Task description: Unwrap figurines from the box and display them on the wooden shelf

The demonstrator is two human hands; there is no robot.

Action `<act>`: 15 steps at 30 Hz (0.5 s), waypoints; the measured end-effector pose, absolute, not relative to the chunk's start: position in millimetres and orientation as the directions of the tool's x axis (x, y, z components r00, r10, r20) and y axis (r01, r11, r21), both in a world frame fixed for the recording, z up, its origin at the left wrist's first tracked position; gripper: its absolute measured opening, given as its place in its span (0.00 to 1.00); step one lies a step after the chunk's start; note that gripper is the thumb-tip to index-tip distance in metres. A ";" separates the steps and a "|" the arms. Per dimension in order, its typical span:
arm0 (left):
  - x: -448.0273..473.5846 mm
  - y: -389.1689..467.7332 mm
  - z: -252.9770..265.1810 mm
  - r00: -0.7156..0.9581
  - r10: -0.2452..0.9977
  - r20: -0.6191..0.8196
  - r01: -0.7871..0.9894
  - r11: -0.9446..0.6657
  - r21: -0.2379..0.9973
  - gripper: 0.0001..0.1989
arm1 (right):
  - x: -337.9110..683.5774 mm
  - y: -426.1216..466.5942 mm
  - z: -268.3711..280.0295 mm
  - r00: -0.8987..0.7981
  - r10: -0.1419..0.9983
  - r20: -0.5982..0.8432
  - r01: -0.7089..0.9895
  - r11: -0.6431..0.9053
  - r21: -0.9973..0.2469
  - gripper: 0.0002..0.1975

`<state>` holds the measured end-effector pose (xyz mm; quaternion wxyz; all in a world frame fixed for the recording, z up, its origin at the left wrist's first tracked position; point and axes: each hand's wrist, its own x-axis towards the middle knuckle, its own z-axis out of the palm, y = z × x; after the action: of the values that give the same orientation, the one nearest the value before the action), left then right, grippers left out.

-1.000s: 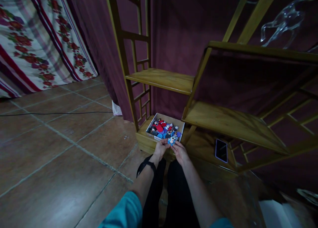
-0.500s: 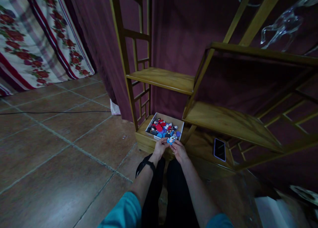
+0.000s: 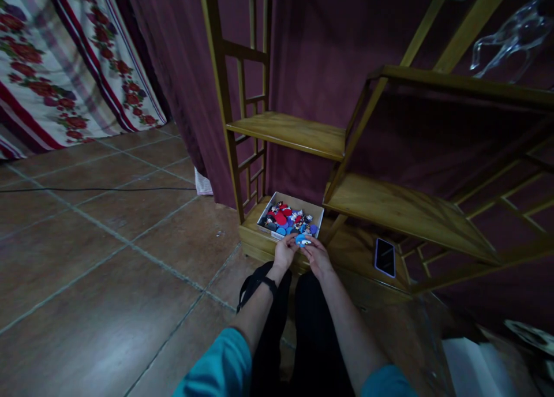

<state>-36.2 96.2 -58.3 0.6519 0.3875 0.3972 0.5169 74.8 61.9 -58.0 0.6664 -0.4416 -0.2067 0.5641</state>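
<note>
Between my two hands is a small figurine on a round blue base (image 3: 302, 240), held just in front of the box. My left hand (image 3: 285, 252) pinches it from the left, and my right hand (image 3: 318, 255) grips its right side. The open cardboard box (image 3: 315, 208) stands on the lowest shelf and holds several small figurines (image 3: 285, 217) with red, blue, purple and black bases. Fine detail of the held figurine is too small to make out.
A phone (image 3: 385, 257) lies on the low shelf to the right. Wooden shelf boards (image 3: 289, 133) jut out above the box. A clear glass animal figure (image 3: 511, 36) stands upper right. A black cable (image 3: 95, 189) crosses the tiled floor on the left.
The figurine has turned in my fingers, so more of its blue base shows. Both hands stay on it in front of the box. The view has shifted slightly.
</note>
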 end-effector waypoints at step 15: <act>-45.4 98.5 -56.3 0.205 0.940 -0.274 -0.456 0.339 0.823 0.13 | 70.5 66.1 -59.4 0.287 0.914 -0.288 -0.582 -0.072 -0.810 0.12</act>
<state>-45.4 98.5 -56.3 0.7146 0.3032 0.3987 0.4883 70.5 66.1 -59.4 0.6568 -0.4602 -0.1801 0.5694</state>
